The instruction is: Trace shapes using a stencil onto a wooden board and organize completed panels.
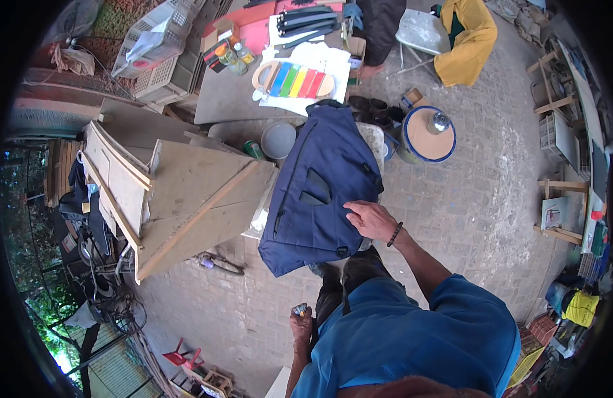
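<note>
A navy blue fabric bag (306, 156) lies flat in front of me, with a long zip along its left side and small buckles on its right side. Two small dark pieces (316, 187) rest on its middle. My right hand (373, 220), with a dark bracelet at the wrist, is over the bag's right side with its fingers stretched out; whether it touches the cloth I cannot tell. Down by my left side, apart from the bag, my left hand (302, 321) is closed around a small object with orange and pale colours, too small to name.
A wooden board structure (200, 192) stands close on the left. Beyond the bag, a table holds a rainbow-striped board (296, 81), jars (234, 62) and black strips (309, 23). A round drum (428, 134) carries a glass jar. A chair (422, 32) with yellow cloth stands far right.
</note>
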Motion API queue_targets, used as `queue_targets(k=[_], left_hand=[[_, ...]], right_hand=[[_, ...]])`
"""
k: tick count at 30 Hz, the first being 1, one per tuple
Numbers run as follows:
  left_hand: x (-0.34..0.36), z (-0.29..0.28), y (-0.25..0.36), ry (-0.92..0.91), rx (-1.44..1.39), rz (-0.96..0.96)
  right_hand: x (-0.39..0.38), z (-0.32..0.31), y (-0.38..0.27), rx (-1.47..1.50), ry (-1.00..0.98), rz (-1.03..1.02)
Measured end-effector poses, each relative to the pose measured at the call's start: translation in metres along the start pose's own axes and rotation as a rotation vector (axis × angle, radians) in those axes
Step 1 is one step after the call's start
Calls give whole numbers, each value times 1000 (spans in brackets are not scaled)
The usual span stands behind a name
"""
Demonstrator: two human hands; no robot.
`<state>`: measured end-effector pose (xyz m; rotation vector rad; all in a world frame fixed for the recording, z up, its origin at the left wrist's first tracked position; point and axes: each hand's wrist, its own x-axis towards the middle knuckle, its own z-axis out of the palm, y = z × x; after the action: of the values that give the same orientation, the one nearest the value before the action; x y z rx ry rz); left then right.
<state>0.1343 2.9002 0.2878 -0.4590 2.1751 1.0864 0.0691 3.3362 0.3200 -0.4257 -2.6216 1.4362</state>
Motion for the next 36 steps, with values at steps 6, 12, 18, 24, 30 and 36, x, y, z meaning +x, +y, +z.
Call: queue_targets(k=[6,12,18,24,30,36], left_hand=[[11,1,-3,-20,-93,46],[34,-8,-35,31,-90,176],[81,-32,-96,5,-202,231],[66,-70,-64,105,-272,45],[103,-104,-157,118,-435,18],[136,-123,-211,286,7,163]], right_hand=[[23,-46,-45,-80,212,149],[44,-150,-94,509,984,25],[62,-142,-190,-120,548,-511],[55,-142,-238,215,878,-483],[34,-111,-293,468,822,-415],[3,-99,-323,608,806,-381]])
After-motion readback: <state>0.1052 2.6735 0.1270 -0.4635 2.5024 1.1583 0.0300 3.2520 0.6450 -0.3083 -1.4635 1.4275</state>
